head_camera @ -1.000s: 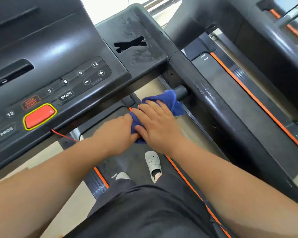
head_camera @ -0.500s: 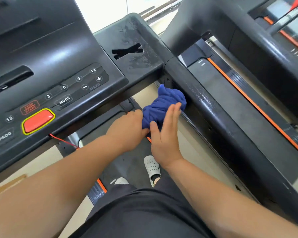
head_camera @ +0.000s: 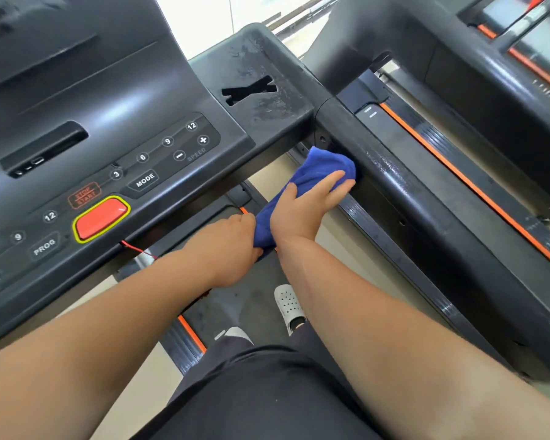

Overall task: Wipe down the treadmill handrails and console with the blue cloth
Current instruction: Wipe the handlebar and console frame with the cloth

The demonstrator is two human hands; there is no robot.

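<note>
While the right hand (head_camera: 302,208), fingers (head_camera: 334,181) nearly straight, pressed the bunched blue terry cloth (head_camera: 318,168) against the black tubular handrail (head_camera: 426,211), the left hand (head_camera: 229,246) gripped its tail; damp streaks (head_camera: 391,168) suggested partial progress — the black plastic console (head_camera: 124,100) probably awaited wiping.

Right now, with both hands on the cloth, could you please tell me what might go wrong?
A shoe stands on the belt and the left hand, gripping the cloth, is near the red button; a bump might start it. The thin red cord hangs beside that hand and could snag. The handrail shows wet streaks, so a grip there may slip.
</note>
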